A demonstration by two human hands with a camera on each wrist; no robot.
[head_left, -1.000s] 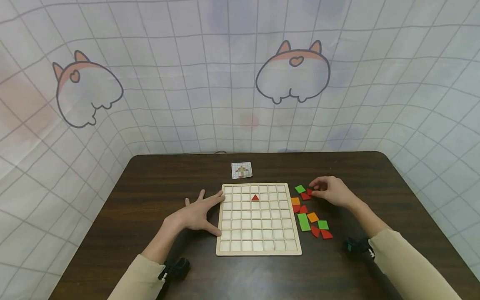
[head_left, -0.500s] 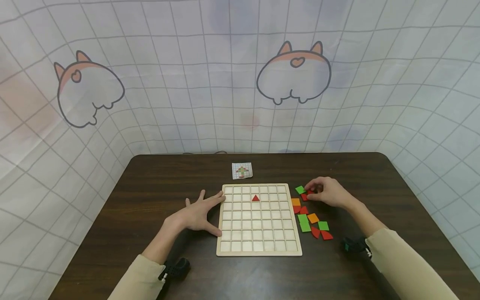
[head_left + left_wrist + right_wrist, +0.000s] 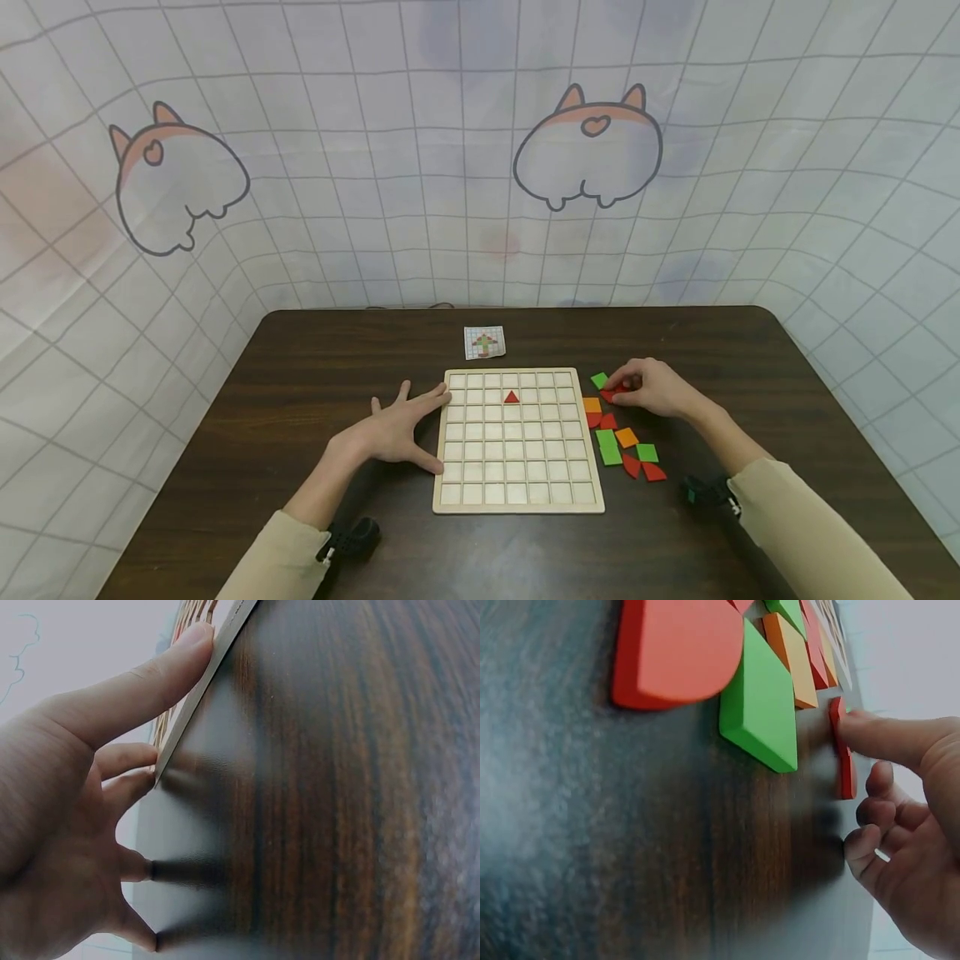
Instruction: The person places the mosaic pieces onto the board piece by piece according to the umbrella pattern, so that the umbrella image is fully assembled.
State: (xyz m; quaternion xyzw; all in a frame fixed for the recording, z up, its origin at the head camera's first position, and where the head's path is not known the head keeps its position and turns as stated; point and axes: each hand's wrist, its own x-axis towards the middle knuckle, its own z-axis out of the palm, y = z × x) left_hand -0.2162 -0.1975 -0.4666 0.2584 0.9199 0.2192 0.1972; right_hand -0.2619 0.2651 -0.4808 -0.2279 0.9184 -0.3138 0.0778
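A pale wooden grid board (image 3: 517,450) lies on the dark table, with a red triangle tile (image 3: 512,397) in one of its upper cells. My left hand (image 3: 396,427) is spread at the board's left side; its thumb and a fingertip touch the edge, and other fingertips meet the tabletop in the left wrist view. Right of the board, my right hand (image 3: 660,390) pinches a red tile (image 3: 609,396) between thumb and index finger. That tile is partly covered by the fingers, and a second red piece (image 3: 846,776) lies against it in the right wrist view.
A green tile (image 3: 600,380) lies just beyond the right fingertips. Nearer me are an orange square (image 3: 626,437), green pieces (image 3: 609,447) and red quarter-round pieces (image 3: 632,465). A small printed pattern card (image 3: 484,342) lies behind the board. A patterned white curtain surrounds the table.
My right hand has moved slightly left over the red tiles, and its thumb and index finger have closed on one. My left hand has stayed at the board's edge.
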